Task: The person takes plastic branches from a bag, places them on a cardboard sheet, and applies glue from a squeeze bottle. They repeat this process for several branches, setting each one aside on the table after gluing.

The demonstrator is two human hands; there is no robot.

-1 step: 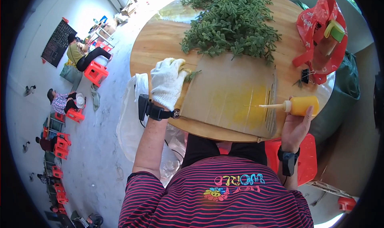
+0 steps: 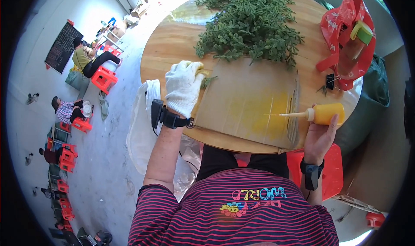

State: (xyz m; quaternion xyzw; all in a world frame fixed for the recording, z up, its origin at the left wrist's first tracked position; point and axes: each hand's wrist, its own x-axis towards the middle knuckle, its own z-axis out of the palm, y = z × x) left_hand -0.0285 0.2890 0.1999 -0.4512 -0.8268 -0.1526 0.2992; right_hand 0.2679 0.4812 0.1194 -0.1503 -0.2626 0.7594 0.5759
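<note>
My left hand (image 2: 183, 88), in a white glove, rests on the left edge of a brown cardboard sheet (image 2: 242, 112) stained yellow. A small green sprig (image 2: 209, 80) pokes out from under its curled fingers. My right hand (image 2: 320, 136) grips a yellow squeeze bottle (image 2: 322, 114) at the table's near right edge. The bottle's thin nozzle points left over the cardboard. A big pile of green sprigs (image 2: 248, 23) lies just beyond the cardboard.
Everything sits on a round wooden table (image 2: 168, 43). A red plastic bag (image 2: 341, 25) holding a green-capped item and a black clip (image 2: 330, 82) lie at the right. A white bag (image 2: 140, 129) hangs at the left. Red stool (image 2: 333, 177) below; people sit on red stools far left.
</note>
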